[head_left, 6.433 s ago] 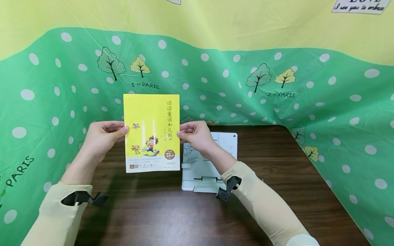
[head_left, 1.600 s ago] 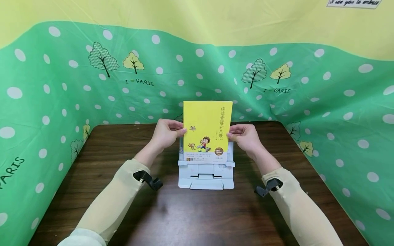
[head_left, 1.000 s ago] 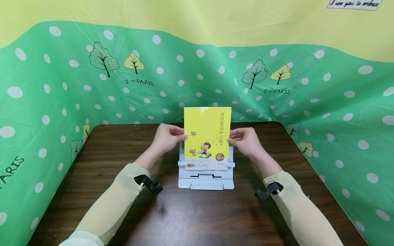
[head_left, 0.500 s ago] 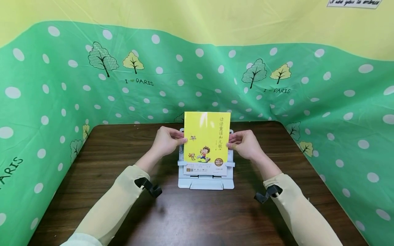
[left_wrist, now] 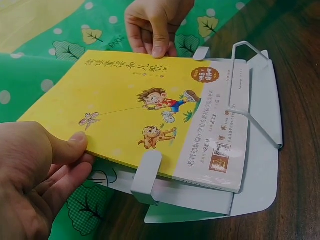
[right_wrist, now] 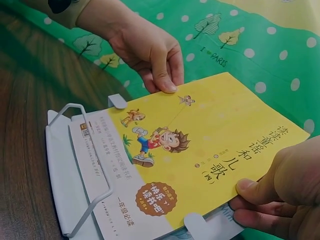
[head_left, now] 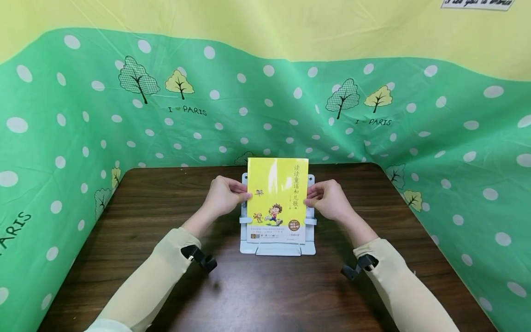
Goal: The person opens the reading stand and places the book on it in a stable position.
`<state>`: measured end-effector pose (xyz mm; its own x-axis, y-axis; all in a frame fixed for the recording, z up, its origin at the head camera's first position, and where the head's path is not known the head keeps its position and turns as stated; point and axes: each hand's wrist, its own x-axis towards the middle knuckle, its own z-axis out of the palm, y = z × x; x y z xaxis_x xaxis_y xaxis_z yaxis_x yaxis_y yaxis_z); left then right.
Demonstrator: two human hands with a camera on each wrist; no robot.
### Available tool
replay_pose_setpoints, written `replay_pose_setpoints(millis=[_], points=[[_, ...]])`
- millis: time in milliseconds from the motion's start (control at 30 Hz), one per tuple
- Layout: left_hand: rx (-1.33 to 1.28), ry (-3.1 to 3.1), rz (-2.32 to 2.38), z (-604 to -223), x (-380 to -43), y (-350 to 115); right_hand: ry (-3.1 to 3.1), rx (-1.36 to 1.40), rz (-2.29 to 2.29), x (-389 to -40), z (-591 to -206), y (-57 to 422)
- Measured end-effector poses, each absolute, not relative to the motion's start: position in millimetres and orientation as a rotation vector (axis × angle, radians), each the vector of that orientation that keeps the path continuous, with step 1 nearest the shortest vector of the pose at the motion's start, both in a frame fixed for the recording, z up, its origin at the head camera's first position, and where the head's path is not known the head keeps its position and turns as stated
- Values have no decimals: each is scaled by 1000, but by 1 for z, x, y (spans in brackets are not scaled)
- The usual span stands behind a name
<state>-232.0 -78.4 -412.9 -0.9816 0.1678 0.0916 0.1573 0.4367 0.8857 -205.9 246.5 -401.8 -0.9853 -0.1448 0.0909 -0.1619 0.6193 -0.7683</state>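
A yellow children's book (head_left: 278,193) with a white lower band leans on a pale blue-white book stand (head_left: 244,246), front cover outward. My left hand (head_left: 224,196) pinches its left edge between thumb and fingers. On the opposite edge my right hand (head_left: 329,200) pinches it the same way. Side clips (left_wrist: 147,175) on the stand overlap the cover's left and right edges. In the right wrist view, a wire-like holder (right_wrist: 107,172) reaches over the book's bottom part. Most of the stand's back plate is hidden behind the book.
The stand rests on a dark wooden table (head_left: 265,295). A green and yellow printed cloth (head_left: 249,92) hangs behind the table and along both sides. Black wrist mounts (head_left: 201,258) sit on both sleeves.
Earlier the book was held up to the left of the stand. Both hands have since brought it onto the stand and slid it down between the clips toward the bottom holder.
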Motion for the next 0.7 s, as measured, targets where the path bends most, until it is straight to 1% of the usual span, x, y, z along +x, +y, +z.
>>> replay_pose_setpoints(millis=[700], points=[[317, 2666, 1670, -417, -231, -76, -2795, 297, 1237, -205, -405, 245]])
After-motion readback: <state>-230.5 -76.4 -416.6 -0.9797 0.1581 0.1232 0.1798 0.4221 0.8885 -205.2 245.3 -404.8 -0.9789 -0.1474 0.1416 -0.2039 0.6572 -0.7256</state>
